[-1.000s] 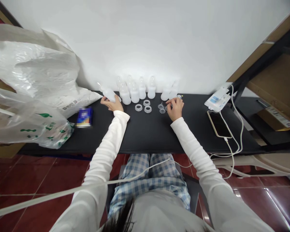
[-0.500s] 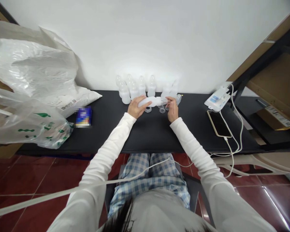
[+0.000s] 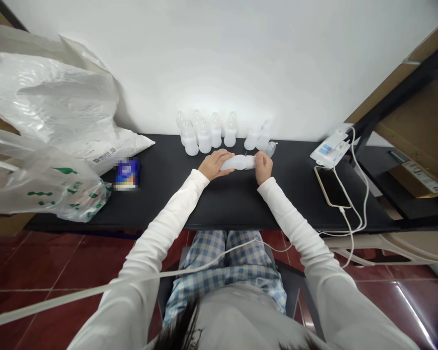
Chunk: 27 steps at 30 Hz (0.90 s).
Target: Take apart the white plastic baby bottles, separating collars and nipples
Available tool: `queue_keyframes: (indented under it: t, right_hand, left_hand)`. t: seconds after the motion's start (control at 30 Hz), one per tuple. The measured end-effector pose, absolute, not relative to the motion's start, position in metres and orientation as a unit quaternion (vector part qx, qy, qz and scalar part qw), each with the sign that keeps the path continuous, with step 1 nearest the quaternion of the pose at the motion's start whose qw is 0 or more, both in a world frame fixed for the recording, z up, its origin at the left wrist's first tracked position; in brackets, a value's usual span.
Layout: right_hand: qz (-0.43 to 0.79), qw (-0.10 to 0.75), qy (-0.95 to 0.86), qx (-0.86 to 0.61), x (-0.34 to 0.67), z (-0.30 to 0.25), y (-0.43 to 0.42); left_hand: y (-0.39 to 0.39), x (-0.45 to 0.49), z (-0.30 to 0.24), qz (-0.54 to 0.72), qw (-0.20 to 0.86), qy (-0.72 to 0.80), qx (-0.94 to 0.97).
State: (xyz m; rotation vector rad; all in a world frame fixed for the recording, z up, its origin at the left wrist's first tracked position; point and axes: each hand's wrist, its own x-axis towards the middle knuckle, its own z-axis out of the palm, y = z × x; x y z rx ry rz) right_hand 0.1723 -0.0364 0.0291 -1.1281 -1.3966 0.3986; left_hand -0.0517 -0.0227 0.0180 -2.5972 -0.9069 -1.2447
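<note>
Head view: black table [image 3: 168,194] against white wall [image 3: 241,58], red floor tiles [image 3: 58,257].

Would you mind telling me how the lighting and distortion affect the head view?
Head view: a bright hotspot on the wall washes out the standing bottles; wide-angle distortion bows the table edge; the blue packet is pixelated; the held bottle stays reasonably sharp.

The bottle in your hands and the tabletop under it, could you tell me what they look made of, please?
Bottle: probably translucent, frosted plastic, milky white and light passing through. Tabletop: matte black, likely laminate or painted board; flat, with little glare.
</note>
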Motion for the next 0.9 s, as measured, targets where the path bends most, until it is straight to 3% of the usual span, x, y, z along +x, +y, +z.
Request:
queue_keyframes:
  t: [0.53, 0.67, 0.9]
  right_hand:
    - [0.207, 0.583, -0.595, -0.513, 0.168, 0.025, -0.038]
    - [0.148, 0.517, -0.708, -0.458, 0.169, 0.031, -0.044]
    - [0.09, 0.439, -0.823, -0.349, 0.167, 0.029, -0.038]
  left_hand:
    - [-0.036, -0.044, 0.021, -0.481, -0.069, -0.379, -0.788]
    - [-0.033, -0.052, 0.022, -0.568, -0.132, -0.395, -0.71]
    - [-0.022, -0.063, 0.021, -0.64, -0.151, -0.43, -0.619]
